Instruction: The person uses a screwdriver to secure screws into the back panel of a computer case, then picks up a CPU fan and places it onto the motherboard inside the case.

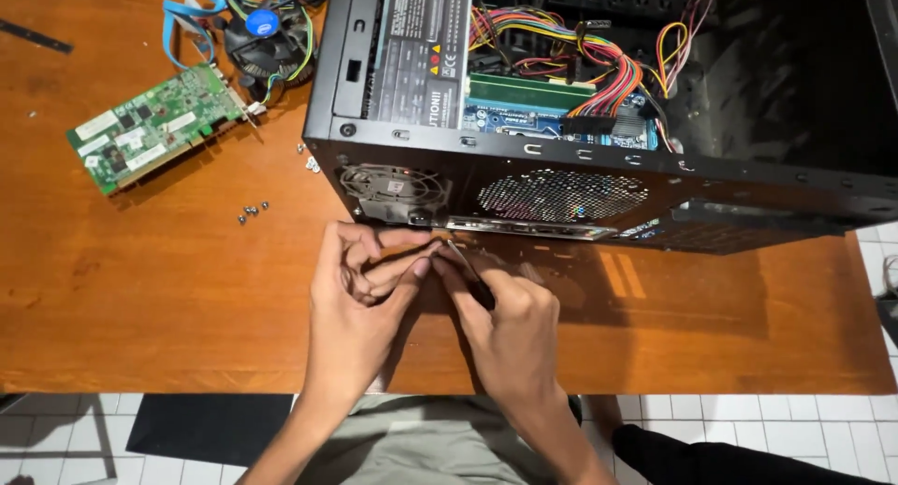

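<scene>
An open black computer case [599, 181] lies on a wooden table [168, 298], its rear panel facing me. My right hand [505, 326] grips a dark screwdriver [468, 272] whose tip points up at the case's lower rear edge, near the power supply fan grille [388, 186]. My left hand [360, 293] is beside it, fingers curled, with fingertips pinching at the screwdriver's tip; anything between the fingers is hidden.
A green expansion card [150, 130] lies at the table's left, with a round cooler fan [267, 36] and blue cables behind it. Several small screws [253, 210] are scattered nearby. Coloured wiring [580, 55] fills the case. White floor tiles lie below the table edge.
</scene>
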